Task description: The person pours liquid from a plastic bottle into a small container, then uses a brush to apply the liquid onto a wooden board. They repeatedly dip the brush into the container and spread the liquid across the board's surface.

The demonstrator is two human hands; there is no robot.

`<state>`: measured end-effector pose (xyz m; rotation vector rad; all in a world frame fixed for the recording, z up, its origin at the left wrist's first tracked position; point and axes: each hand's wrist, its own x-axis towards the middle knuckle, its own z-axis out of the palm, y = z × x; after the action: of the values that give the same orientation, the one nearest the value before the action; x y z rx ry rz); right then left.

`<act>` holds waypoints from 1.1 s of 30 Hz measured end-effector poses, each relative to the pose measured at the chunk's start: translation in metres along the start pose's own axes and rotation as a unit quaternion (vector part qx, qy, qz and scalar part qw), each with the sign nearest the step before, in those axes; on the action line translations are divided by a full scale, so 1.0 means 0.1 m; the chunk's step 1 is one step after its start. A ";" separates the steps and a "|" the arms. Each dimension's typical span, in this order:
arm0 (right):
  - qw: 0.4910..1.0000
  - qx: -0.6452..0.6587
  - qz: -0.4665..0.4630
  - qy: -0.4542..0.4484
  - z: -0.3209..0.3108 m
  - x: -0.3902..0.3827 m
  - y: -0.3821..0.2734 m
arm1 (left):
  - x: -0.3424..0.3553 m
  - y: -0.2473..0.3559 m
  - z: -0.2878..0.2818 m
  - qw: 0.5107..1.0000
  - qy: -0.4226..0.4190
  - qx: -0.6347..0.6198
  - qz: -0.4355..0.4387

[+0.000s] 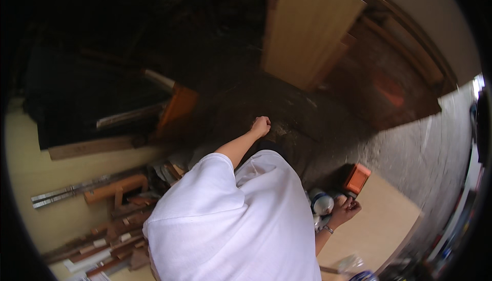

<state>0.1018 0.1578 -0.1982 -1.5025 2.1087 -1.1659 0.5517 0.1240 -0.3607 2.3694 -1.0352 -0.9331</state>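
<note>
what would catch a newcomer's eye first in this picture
Probably the person's bright white shirt, which fills the lower middle against the dark floor. Next would likely be the small orange box on the right, just past the right hand, and the tall pale panel near the top, right of centre.

The box is vivid orange, and the board beside it plain pale tan. A white shirt carries only soft grey creases. The tall panel is honey-beige (its grain, faintly streaked, runs lengthwise). Scraps of wood mix reddish brown with white; the metal strip is silvery, the floor grey with pale streaks.
</note>
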 end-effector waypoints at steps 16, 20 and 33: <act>0.871 0.055 -0.167 -0.460 3.21 0.93 -2.27 | -0.39 -2.27 -0.99 0.932 0.043 -0.156 -0.323; 0.814 0.151 -0.179 -0.532 4.17 1.00 -2.81 | -0.66 -2.52 -0.63 0.874 0.027 -0.319 -0.365; 0.597 0.088 -0.488 -0.631 6.94 0.63 -5.73 | 0.30 -1.38 -1.57 0.699 0.284 -0.456 -0.471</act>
<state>0.8941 -0.2736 -0.1877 -2.3097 0.1324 -0.1273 0.7457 0.2043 -0.3425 1.8884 0.8516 -0.6195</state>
